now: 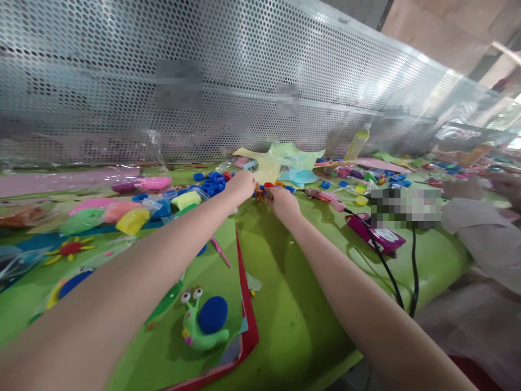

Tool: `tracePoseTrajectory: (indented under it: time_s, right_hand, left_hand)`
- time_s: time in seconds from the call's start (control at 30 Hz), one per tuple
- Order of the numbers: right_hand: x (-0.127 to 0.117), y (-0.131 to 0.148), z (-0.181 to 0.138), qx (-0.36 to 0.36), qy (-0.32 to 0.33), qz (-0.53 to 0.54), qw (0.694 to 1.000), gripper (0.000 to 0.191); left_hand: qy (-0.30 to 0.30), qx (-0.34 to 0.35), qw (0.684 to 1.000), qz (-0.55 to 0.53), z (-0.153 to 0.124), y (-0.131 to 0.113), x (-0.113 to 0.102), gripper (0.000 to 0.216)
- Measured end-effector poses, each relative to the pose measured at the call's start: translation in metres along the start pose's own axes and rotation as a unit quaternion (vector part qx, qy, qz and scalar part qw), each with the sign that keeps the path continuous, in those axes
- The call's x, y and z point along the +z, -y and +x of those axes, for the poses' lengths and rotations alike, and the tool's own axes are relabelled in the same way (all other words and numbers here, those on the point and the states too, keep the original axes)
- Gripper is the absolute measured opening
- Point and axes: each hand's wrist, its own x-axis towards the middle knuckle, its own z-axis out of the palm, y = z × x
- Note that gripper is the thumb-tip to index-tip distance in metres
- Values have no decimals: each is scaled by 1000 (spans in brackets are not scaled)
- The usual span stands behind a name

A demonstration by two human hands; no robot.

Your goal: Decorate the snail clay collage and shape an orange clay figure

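Both my arms stretch far across the green table (293, 304). My left hand (241, 183) is closed, knuckles up, beside a heap of blue caps (211, 184). My right hand (281, 202) is closed too, a short way to the right. Between the two hands stands a small orange figure (259, 194); both hands pinch at it, though the fingertips are hidden. Near my left elbow sits a green clay snail with a blue shell (203, 323) on a red-edged mat (246, 326).
Clay lumps in bags (122, 214), pink, yellow and green, lie at the left. A glue gun (329, 200) with a black cable (386, 271) and a purple packet (378, 233) lie at the right. A perforated metal screen (244, 81) backs the table. Another person's sleeve (480, 239) is at the right.
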Motion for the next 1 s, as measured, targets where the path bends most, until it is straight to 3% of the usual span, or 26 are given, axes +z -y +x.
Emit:
tracePoseTrajectory:
  time_s: [0.23, 0.53, 1.0]
  right_hand:
    - [1, -1, 2, 10, 13, 35, 999, 30]
    - [1, -4, 3, 45, 6, 81, 996, 28]
    - [5, 2, 5, 107, 46, 29, 993, 14]
  left_hand:
    - [21, 10, 1000, 3, 2, -1, 2, 29]
    - [6, 61, 998, -1, 5, 6, -2, 26]
    - [0, 48, 998, 26, -1, 5, -4, 26]
